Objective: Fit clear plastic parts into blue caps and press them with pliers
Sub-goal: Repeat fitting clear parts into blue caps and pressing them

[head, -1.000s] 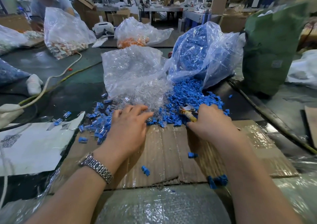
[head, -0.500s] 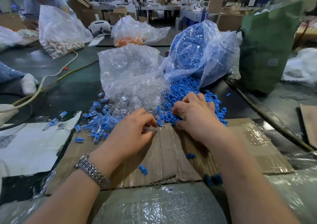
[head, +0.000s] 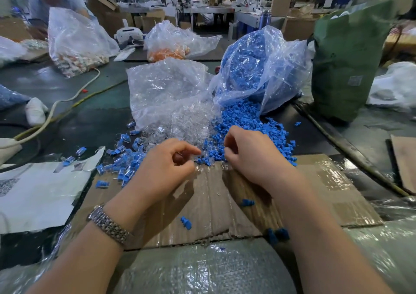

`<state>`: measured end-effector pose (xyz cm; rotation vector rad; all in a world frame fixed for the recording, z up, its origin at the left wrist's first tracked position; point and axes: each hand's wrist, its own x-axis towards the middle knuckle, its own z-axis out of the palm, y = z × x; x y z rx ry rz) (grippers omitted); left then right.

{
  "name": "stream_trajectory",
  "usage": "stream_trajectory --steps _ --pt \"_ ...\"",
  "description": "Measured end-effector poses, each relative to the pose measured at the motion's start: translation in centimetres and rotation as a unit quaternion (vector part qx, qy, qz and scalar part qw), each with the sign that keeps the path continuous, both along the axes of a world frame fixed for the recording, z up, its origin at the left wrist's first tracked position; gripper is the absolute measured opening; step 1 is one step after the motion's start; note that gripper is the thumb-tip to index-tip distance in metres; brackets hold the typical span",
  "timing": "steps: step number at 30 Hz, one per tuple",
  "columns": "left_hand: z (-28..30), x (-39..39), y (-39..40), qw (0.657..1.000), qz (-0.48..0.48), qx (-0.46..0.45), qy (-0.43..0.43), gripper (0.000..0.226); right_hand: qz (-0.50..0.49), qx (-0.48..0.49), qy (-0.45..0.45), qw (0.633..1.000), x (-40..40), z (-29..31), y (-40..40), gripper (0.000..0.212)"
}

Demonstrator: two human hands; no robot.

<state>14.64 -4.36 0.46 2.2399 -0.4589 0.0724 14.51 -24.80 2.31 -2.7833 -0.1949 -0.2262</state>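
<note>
Bright, even overhead light fills the scene, with glare on the clear bag [head: 166, 91]. Soft shadows fall on the cardboard [head: 209, 194]. Edges bow and blur, especially the upper right.

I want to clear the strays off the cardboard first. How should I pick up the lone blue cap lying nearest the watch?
Pinch the blue cap across its narrow sides with thumb and forefinger, coming straight down from above. It lies flat on the cardboard, apart from other parts, so both sides look free. The left hand is nearer.

Silver link wristwatch [head: 109, 226], bare forearms
</note>
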Motion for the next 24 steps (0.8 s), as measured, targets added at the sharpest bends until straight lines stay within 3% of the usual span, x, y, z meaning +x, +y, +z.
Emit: stream_trajectory --steps 4,10,19,24 --pt "0.3 0.1 0.6 0.985 0.013 -0.133 0.113 0.019 0.021 0.134 0.001 0.991 -0.2 0.4 0.2 0.005" --pt "0.5 0.4 1.1 0.964 0.029 -0.232 0.126 0.021 0.058 0.262 -0.005 0.963 -0.3 0.6 0.2 0.013" --pt "1.2 0.3 1.1 0.836 0.004 -0.472 0.278 0.03 0.115 0.369 -0.02 0.922 -1.0 1.5 0.2 0.012" --pt "1.0 0.4 1.0 0.815 -0.023 -0.487 0.314 0.021 0.144 0.364 -0.066 0.918 -1.3 1.8 0.5 0.011"
